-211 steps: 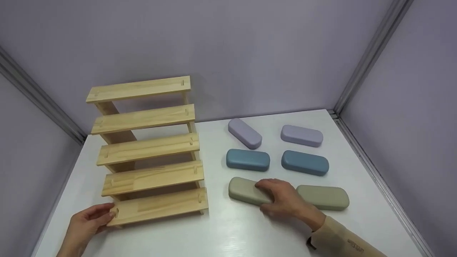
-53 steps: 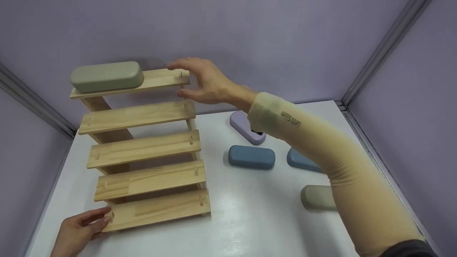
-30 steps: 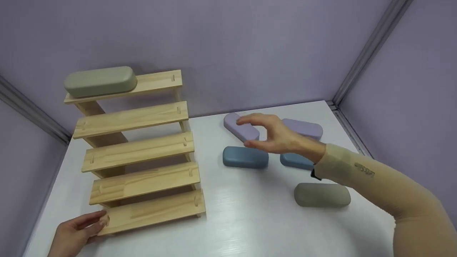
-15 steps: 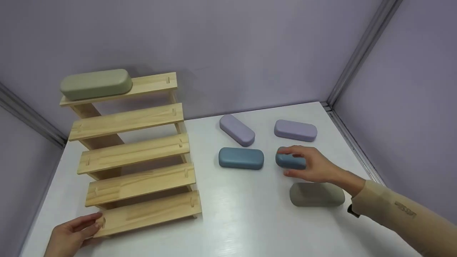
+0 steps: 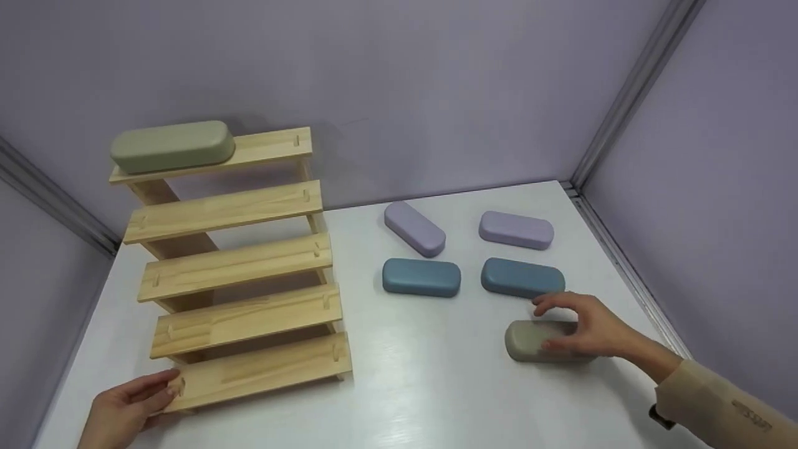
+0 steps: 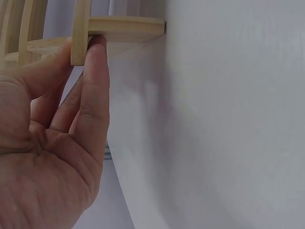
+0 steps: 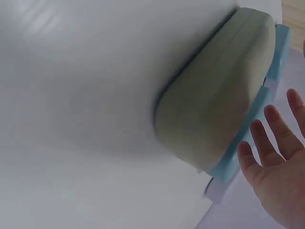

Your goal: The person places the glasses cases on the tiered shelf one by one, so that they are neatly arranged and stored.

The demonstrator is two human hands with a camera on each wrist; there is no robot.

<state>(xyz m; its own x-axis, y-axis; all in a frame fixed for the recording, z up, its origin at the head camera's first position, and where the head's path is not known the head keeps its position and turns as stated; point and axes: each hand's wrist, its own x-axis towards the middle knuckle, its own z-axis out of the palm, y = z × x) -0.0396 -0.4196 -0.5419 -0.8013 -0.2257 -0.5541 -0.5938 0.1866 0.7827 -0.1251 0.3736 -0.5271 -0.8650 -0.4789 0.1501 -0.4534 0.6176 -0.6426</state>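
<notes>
My left hand [image 5: 124,408] pinches the left end of the lowest board of a stepped wooden shelf [image 5: 268,371]; in the left wrist view, thumb and fingers grip the board edge [image 6: 80,36]. On the shelf's top step, toward the left, lies a sage-green glasses case [image 5: 171,148]. Over at the right, my right hand [image 5: 592,327] hovers around a second green glasses case [image 5: 530,341] on the table, thumb and fingers spread over its right half. The right wrist view has this case [image 7: 209,95] with the fingers [image 7: 274,138] apart from it.
Two blue glasses cases [image 5: 421,277] [image 5: 522,277] lie in a row behind the green one. Farther back are two lilac cases [image 5: 414,229] [image 5: 516,230], the left one slanted. Pale panels [image 5: 436,93] enclose the white table [image 5: 424,386] at back and sides.
A green case went from the table to the top step. Since then my right hand has swung back from the shelf, down and right to the other green case. The left hand keeps its grip.
</notes>
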